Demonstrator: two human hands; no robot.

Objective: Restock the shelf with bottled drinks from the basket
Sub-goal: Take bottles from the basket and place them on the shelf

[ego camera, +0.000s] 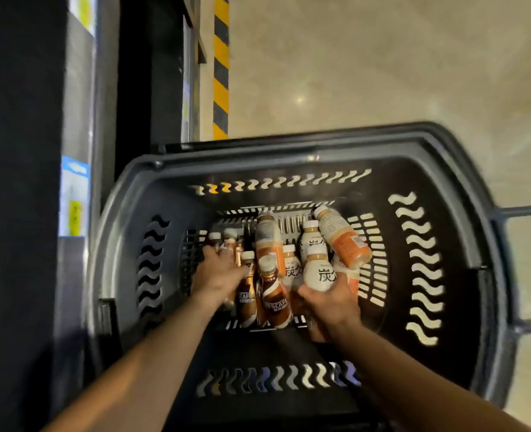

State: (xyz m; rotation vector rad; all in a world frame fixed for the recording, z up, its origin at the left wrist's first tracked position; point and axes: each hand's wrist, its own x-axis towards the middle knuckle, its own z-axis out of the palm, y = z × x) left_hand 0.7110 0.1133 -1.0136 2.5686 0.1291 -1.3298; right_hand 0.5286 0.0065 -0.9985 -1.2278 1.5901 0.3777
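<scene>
As seen from above, heaped on floor of dark basket (444, 275): bottled drinks (270, 244), brown, white, orange. Left hand (217, 272): fingers bent over small brown bottles (229, 236) at heap's left end; grip or mere touch, cannot tell. Right hand (332, 304): fingers clamped round base of white bottle (320, 272), cap pointing away, near heap's middle.

Left arm: bare, stretched forward and down.
Left hand (219, 274): back upward, fingers reaching forward — grip unclear.
Right arm: bare, angled inward.
Right hand (331, 302): fingers curled round the base of a white bottle (318, 274).
</scene>
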